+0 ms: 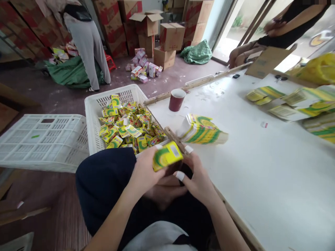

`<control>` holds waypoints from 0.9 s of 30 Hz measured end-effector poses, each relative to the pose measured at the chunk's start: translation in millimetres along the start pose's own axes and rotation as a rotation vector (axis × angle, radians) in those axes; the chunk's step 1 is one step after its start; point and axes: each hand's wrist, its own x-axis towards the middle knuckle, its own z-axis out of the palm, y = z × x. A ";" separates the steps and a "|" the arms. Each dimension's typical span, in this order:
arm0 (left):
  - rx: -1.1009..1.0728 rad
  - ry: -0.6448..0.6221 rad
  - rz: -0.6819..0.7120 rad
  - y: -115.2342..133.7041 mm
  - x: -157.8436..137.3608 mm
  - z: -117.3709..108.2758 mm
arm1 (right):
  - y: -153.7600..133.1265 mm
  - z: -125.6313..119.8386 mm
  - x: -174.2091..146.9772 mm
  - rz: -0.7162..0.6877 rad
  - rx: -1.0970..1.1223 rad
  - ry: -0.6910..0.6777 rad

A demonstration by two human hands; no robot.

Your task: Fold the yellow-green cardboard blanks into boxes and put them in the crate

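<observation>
My left hand (147,166) is closed around a small yellow and green box (167,156) held above my lap, its printed side with a pale label facing up. Just right of the box is my right hand (196,174), fingers apart and curved, with white tape on fingertips; nothing shows between them. Beyond my left hand stands a white plastic crate (90,118) holding many similar yellow packets (133,130). On the white table (251,174), near its edge, lies a blurred stack of flat yellow and green cartons (202,130).
A dark red mug (177,100) stands near the table edge. More flat cartons (295,99) lie at the table's far right. An upturned white crate (39,139) is at left. One person (86,38) bends over a green sack; another person (282,28) sits across the table.
</observation>
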 end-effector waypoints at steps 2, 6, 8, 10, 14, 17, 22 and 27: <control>0.082 0.313 -0.096 -15.3 7.2 -6.1 | 3.6 -22.1 18.5 -0.008 -0.065 0.144; 0.040 0.464 -0.192 -40.2 9.9 -14.7 | 22.0 -85.1 70.4 -0.047 -0.373 0.416; -0.032 0.364 -0.190 -44.6 3.5 -10.9 | 35.9 -107.5 92.1 0.022 -0.521 0.350; -0.107 0.247 -0.186 -44.1 -4.5 -3.0 | 49.2 -118.8 105.4 0.089 -0.578 0.226; -0.246 0.060 -0.209 -37.1 -12.8 11.0 | 60.8 -124.8 111.5 0.093 -0.562 0.150; -0.350 -0.008 -0.229 -30.4 -13.0 14.2 | 50.3 -128.6 109.5 0.145 -0.567 0.164; -0.679 -0.162 -0.279 -7.8 -15.4 22.0 | 7.7 -111.1 87.7 0.106 -0.498 0.243; -1.383 0.008 -0.293 31.5 -7.2 40.0 | -25.4 -34.5 33.8 0.037 -0.091 -0.047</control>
